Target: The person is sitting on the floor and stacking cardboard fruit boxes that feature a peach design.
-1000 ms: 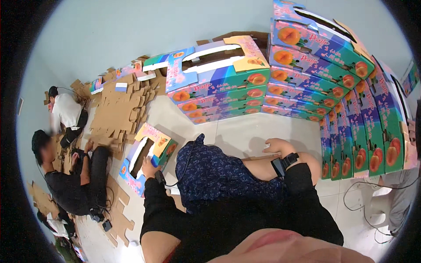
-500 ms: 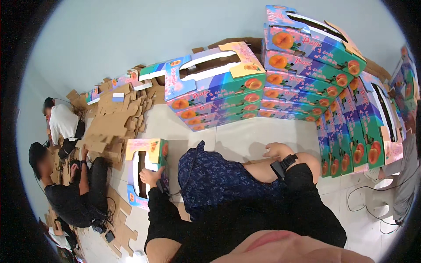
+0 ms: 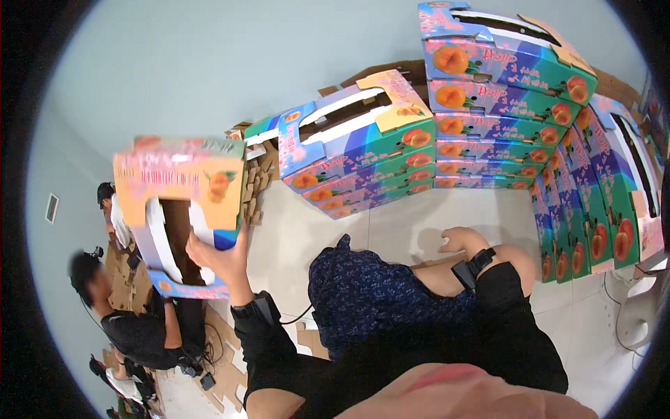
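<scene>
My left hand (image 3: 225, 260) grips a fruit carton (image 3: 166, 183) by the white inner edge of its long top slot. The carton has a peach-yellow flap, a blue and pink end and printed fruit. It is raised off the floor at the left, and the hand hides part of its side. My right hand (image 3: 465, 240) hangs over my bent knee, fingers loosely curled and apart, with nothing in it. Ahead of me stands a short stack of the same cartons (image 3: 370, 159), with a taller stack (image 3: 488, 112) to its right.
A row of cartons (image 3: 600, 188) leans at the right, beside a white stool (image 3: 631, 307). Behind the raised carton, flat brown cardboard (image 3: 257, 183) lies piled. A person in black (image 3: 143, 335) sits at the left, others near them. Pale tiled floor (image 3: 391, 227) lies between me and the stacks.
My left hand has lifted the carton off the floor and carried it up and to the left. The view has shifted slightly. My right hand stays by my knee.
</scene>
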Demonstrator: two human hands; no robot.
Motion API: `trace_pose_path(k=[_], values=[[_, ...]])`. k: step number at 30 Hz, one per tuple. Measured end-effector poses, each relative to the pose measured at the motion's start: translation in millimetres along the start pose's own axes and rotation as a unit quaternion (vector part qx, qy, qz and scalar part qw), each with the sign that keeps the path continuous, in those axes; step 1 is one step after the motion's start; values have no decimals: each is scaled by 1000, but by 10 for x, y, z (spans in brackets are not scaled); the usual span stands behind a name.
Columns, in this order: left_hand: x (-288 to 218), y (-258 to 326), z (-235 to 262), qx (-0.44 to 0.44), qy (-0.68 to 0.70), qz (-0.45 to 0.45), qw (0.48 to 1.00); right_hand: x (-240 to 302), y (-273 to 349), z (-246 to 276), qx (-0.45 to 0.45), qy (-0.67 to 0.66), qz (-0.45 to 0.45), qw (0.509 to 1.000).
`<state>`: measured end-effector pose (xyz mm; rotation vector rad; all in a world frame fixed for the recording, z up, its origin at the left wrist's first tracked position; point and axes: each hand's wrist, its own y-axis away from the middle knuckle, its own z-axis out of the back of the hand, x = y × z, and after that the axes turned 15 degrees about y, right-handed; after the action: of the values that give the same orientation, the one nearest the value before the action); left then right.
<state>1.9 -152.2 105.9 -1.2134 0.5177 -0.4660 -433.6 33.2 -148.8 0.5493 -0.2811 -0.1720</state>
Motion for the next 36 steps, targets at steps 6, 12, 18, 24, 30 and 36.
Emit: trace_pose_path(k=[6,12,18,24,30,36], values=[[-954,-643,-502,82,123,-37,988,-4,51,35,-31,-20,4,999],[-1475,-838,-1155,234,208,-109,944,-56,-138,-89,-73,-3,52,996],[-1548,-535,-1886,340,215,-172,899,139,75,132,-46,-7,72,996],[-1637,-508,-2016,312,189,-137,921,252,185,267,-61,-1,49,997],[-1833,-519,-2102,306,178,-122,927,244,93,77,-85,-32,27,995],[-1992,-527,-2235,264,146,-139,943,340,177,134,-78,-17,25,996]])
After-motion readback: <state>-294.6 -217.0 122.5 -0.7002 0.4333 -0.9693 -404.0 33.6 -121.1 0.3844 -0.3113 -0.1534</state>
